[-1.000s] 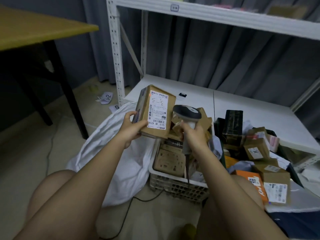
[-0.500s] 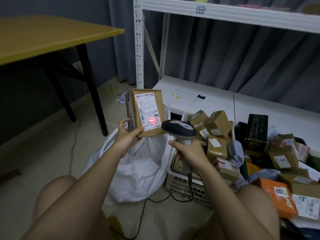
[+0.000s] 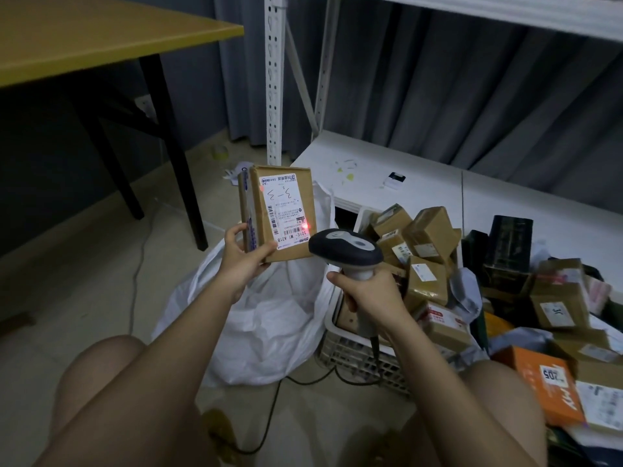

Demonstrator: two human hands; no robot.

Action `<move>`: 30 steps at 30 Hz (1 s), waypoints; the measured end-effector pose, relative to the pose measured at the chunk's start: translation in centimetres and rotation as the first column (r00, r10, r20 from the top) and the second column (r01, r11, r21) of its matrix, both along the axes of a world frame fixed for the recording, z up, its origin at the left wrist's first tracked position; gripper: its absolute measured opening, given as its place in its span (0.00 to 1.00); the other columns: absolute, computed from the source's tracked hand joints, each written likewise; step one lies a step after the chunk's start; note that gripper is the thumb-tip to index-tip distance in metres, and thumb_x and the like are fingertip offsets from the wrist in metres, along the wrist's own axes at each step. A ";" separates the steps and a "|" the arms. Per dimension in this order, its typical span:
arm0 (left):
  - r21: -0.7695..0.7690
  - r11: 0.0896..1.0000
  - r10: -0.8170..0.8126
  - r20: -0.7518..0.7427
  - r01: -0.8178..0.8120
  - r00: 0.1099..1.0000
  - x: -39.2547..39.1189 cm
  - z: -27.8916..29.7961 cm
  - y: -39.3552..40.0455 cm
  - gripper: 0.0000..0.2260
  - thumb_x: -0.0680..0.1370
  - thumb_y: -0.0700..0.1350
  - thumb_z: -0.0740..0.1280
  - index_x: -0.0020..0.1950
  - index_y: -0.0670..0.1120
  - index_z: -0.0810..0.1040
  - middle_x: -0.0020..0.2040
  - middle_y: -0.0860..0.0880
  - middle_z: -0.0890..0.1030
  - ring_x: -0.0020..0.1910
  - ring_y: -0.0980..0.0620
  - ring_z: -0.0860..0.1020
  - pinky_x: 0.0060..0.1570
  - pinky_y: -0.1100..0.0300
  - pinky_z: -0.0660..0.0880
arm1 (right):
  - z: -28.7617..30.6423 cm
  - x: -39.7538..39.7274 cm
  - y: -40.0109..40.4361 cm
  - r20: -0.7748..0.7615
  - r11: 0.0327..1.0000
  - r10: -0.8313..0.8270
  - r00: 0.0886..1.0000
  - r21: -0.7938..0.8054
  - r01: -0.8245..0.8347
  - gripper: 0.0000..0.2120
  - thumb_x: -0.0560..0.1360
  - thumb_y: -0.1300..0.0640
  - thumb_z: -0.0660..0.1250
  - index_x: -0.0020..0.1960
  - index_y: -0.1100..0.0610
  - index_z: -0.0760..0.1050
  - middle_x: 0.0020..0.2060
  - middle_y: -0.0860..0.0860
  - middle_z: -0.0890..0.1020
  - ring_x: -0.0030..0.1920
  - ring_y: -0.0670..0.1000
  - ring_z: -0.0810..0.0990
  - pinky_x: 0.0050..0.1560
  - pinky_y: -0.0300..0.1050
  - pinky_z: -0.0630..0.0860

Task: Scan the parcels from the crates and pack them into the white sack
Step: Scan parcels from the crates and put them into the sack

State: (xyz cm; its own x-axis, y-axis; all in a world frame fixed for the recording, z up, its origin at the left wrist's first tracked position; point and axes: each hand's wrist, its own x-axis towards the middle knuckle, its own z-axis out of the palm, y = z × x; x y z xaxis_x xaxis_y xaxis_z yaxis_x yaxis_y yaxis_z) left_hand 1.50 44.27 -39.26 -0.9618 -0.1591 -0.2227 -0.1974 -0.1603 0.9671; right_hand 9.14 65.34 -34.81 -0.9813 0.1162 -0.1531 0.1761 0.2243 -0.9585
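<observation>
A stiff, seemingly light box (image 3: 278,212) is being pinched at its lower corner by the left hand (image 3: 241,261) above the sack (image 3: 269,318), while the scanner (image 3: 347,251) is being gripped by the right hand (image 3: 369,294).

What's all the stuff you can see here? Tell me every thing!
Held box: one, brown with white label, in the left hand.
Scanner: one, dark and grey, in the right hand.
Sack: one, white, on the floor below the box.
Crate: one, white, right of the sack.
Parcels: many, mostly brown, heaped in and beside the crate.
Orange box: one, far right.
Table: one, yellow top, upper left.
Shelf rack: one, white, behind.
Left hand: one.
Right hand: one.
</observation>
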 end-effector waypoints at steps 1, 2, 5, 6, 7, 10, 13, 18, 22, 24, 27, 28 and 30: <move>0.001 1.000 -0.003 -0.001 0.003 1.000 0.0 -0.2 -0.1 0.28 0.73 0.41 0.73 0.66 0.54 0.61 0.64 0.46 0.74 0.55 0.52 0.78 0.42 0.61 0.79 | 0.0 0.0 0.0 -0.001 1.000 0.000 1.000 0.003 0.000 0.11 0.72 0.59 0.74 0.34 0.58 0.74 0.22 0.49 0.73 0.22 0.45 0.71 0.26 0.38 0.70; 0.000 1.000 -0.008 -0.002 0.008 1.000 -0.1 -0.4 -0.1 0.28 0.73 0.41 0.73 0.65 0.55 0.60 0.64 0.46 0.74 0.55 0.52 0.78 0.43 0.61 0.79 | 0.0 0.0 -0.1 0.000 1.000 0.002 1.000 0.001 -0.002 0.12 0.72 0.60 0.74 0.34 0.57 0.74 0.21 0.49 0.73 0.22 0.45 0.71 0.26 0.37 0.70; -0.009 1.000 -0.009 0.001 0.009 1.000 -0.3 -1.0 -0.4 0.28 0.73 0.41 0.73 0.65 0.55 0.61 0.65 0.46 0.74 0.57 0.50 0.78 0.43 0.60 0.78 | -0.1 -0.2 -0.2 0.007 0.999 0.005 1.000 -0.033 -0.005 0.10 0.73 0.61 0.73 0.36 0.58 0.74 0.21 0.47 0.73 0.22 0.44 0.71 0.25 0.37 0.70; -0.010 1.000 -0.003 0.008 0.003 1.000 -0.5 -1.3 -0.6 0.28 0.73 0.41 0.73 0.65 0.55 0.61 0.65 0.46 0.74 0.57 0.50 0.78 0.44 0.59 0.79 | -0.3 -0.3 -0.2 0.010 0.998 -0.012 1.000 -0.068 0.013 0.08 0.73 0.61 0.73 0.38 0.58 0.75 0.22 0.48 0.74 0.23 0.45 0.71 0.26 0.37 0.71; -0.013 1.000 0.007 0.021 -0.007 1.000 -0.6 -1.6 -0.8 0.27 0.73 0.42 0.73 0.65 0.54 0.61 0.65 0.45 0.74 0.56 0.50 0.78 0.47 0.56 0.79 | -0.5 -0.6 -0.3 0.017 0.994 -0.042 0.999 -0.104 0.043 0.08 0.73 0.61 0.73 0.39 0.58 0.76 0.24 0.49 0.74 0.24 0.46 0.72 0.26 0.39 0.71; -0.037 0.998 0.054 0.081 -0.051 0.995 -0.9 -2.9 -1.4 0.27 0.73 0.43 0.73 0.63 0.53 0.60 0.66 0.45 0.73 0.55 0.48 0.78 0.51 0.53 0.78 | -1.6 -1.8 -0.3 0.066 0.972 -0.163 0.984 -0.163 0.172 0.08 0.74 0.58 0.72 0.39 0.58 0.75 0.27 0.51 0.75 0.26 0.48 0.73 0.28 0.39 0.71; -0.113 0.990 0.104 0.143 -0.088 0.984 -1.3 -5.0 -2.3 0.30 0.72 0.44 0.75 0.65 0.49 0.60 0.65 0.46 0.72 0.58 0.47 0.77 0.46 0.57 0.77 | -3.0 -3.3 -0.1 0.120 0.952 -0.256 0.959 -0.140 0.272 0.09 0.75 0.56 0.71 0.39 0.57 0.75 0.29 0.51 0.76 0.26 0.47 0.74 0.26 0.35 0.71; -0.316 0.946 0.143 0.209 -0.071 0.967 -3.3 -9.5 -2.9 0.31 0.69 0.45 0.77 0.64 0.44 0.62 0.64 0.46 0.72 0.57 0.48 0.74 0.58 0.50 0.75 | -5.9 -5.6 0.1 0.203 0.930 -0.292 0.935 -0.168 0.327 0.07 0.75 0.56 0.70 0.41 0.56 0.75 0.32 0.52 0.77 0.30 0.48 0.75 0.33 0.41 0.74; -0.572 0.819 0.068 0.181 0.049 0.981 -6.4 -12.0 -1.9 0.27 0.68 0.53 0.76 0.61 0.47 0.69 0.66 0.43 0.70 0.69 0.40 0.65 0.68 0.46 0.63 | -7.0 -6.8 1.0 0.224 0.938 -0.275 0.935 -0.150 0.312 0.06 0.75 0.55 0.70 0.46 0.58 0.77 0.35 0.51 0.78 0.33 0.48 0.77 0.36 0.40 0.75; -0.666 0.729 0.012 0.242 0.157 0.970 -7.7 -12.6 -0.7 0.28 0.73 0.58 0.70 0.69 0.48 0.69 0.73 0.41 0.63 0.76 0.40 0.48 0.72 0.49 0.46 | -7.4 -7.0 2.2 0.212 0.946 -0.279 0.936 -0.106 0.306 0.06 0.75 0.53 0.70 0.44 0.55 0.77 0.35 0.50 0.79 0.36 0.48 0.78 0.39 0.42 0.75; -0.630 0.755 -0.086 0.184 0.185 0.979 -9.2 -12.6 2.0 0.29 0.75 0.56 0.68 0.72 0.47 0.66 0.73 0.45 0.63 0.75 0.45 0.54 0.73 0.57 0.51 | -7.7 -6.9 4.6 0.219 0.926 -0.336 0.916 -0.099 0.363 0.05 0.75 0.54 0.71 0.42 0.53 0.77 0.34 0.49 0.80 0.38 0.50 0.79 0.41 0.46 0.75; -0.618 0.762 -0.135 0.141 0.194 0.981 -9.1 -12.2 3.2 0.25 0.76 0.51 0.69 0.71 0.45 0.68 0.70 0.46 0.67 0.71 0.47 0.62 0.69 0.60 0.57 | -7.8 -6.8 5.5 0.227 0.918 -0.354 0.907 -0.098 0.383 0.06 0.75 0.54 0.71 0.42 0.54 0.76 0.33 0.50 0.79 0.36 0.50 0.78 0.39 0.44 0.74; -0.563 0.796 -0.211 0.086 0.222 0.974 -9.0 -11.8 5.8 0.21 0.75 0.50 0.69 0.66 0.46 0.73 0.65 0.47 0.72 0.60 0.50 0.73 0.59 0.62 0.68 | -7.8 -6.2 7.3 0.243 0.902 -0.393 0.887 -0.085 0.423 0.08 0.75 0.53 0.71 0.42 0.57 0.75 0.31 0.51 0.78 0.33 0.50 0.77 0.35 0.43 0.72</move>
